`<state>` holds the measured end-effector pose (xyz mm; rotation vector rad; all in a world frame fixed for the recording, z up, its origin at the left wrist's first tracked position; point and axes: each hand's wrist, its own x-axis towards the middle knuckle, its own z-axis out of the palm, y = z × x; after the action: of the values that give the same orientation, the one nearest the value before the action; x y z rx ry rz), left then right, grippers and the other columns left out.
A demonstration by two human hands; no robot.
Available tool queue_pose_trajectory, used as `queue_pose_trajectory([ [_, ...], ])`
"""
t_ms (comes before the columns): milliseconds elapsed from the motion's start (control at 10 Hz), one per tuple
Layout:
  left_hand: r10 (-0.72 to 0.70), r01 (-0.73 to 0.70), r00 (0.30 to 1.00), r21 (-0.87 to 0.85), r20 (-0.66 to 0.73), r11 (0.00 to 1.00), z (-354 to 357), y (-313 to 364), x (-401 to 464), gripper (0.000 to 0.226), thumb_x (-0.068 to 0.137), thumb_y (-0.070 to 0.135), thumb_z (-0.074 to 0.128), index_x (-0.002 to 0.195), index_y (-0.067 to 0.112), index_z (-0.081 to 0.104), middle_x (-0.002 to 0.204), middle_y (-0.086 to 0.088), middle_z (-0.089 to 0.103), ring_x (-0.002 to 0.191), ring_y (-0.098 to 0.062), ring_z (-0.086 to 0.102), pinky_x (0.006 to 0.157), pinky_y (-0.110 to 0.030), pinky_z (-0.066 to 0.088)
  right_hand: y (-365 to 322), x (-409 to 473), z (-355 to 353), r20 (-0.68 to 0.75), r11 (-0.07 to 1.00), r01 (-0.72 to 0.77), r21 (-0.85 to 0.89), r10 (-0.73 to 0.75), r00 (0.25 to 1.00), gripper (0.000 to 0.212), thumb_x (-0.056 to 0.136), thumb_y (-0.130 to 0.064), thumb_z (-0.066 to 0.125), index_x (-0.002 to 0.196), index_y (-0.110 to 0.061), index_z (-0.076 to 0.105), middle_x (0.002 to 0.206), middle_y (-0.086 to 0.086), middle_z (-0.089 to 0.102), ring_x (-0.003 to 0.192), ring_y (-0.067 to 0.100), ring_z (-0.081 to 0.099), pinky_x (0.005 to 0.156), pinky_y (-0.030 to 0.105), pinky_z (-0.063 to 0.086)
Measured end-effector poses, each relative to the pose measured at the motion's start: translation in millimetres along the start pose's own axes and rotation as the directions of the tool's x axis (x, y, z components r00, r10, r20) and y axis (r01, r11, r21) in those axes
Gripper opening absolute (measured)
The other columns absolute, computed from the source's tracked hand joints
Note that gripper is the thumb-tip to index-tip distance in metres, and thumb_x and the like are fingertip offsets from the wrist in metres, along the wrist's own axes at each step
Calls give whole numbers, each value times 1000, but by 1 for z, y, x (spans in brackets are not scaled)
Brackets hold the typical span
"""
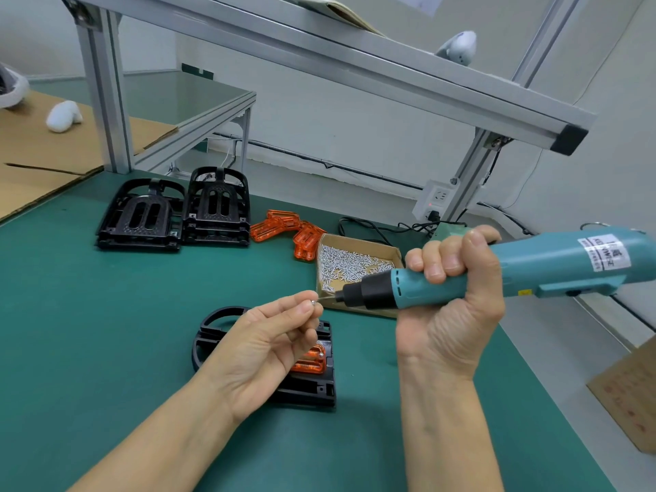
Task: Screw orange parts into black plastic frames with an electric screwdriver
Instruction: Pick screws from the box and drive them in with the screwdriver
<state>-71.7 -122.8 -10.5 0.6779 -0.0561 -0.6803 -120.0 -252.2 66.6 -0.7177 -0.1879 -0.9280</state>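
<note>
Teal screwdriver (497, 268) is held level above the mat, right hand (451, 296) wrapped tight round its barrel, bit tip pointing toward the left hand. Left hand (269, 335) is closed in a pinch, thumb and forefinger holding one small screw (313, 302) right at the bit tip; touching or just short, can't tell.

Landmark: the cardboard screw box (358, 264). The work frame (305, 367) lies nearer the person than the box, flat on the green mat (106, 332), mostly under the left hand. An orange part (310, 358) sits in it, and a silver dot on that part looks like a screw already in. Spare frames (174, 211) stack well to the far left of the box; loose orange parts (287, 232) lie just beside the box on its left.

Step in hand, my read: loading a screw onto the bit before driving it.

To do it well:
- seat the screw head square on the bit, in line with it, so it holds and doesn't hang crooked
- keep the trigger off while fingers are at the tip
- then stand the tool upright over an open hole in the orange part
- steady the frame with the free hand, press straight down, and stop once the screw seats; overdriving could strip the plastic

Risk: a dropped screw may bounce off the mat.
</note>
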Motion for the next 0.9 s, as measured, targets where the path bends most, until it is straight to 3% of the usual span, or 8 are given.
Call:
queue_pose_trajectory([
  [600,-26,26,1000,-72,-1,997,-3,-1,1,15,65,3,68,77,5,77,75,-8,67,62,-11,62,55,-20,55,5,-1,-1,-13,1000,-9,6,9,1000,11,79,-9,50,79,-19,45,50,-9,36,40,6,35,47,21,38],
  [900,170,-162,985,149,-41,975,-2,-5,-1,16,62,7,69,75,8,78,74,-7,71,62,-9,63,58,-17,53,4,-2,-2,-36,1000,9,0,-9,999,11,79,-9,50,80,-19,45,49,-9,35,40,7,35,47,20,37],
])
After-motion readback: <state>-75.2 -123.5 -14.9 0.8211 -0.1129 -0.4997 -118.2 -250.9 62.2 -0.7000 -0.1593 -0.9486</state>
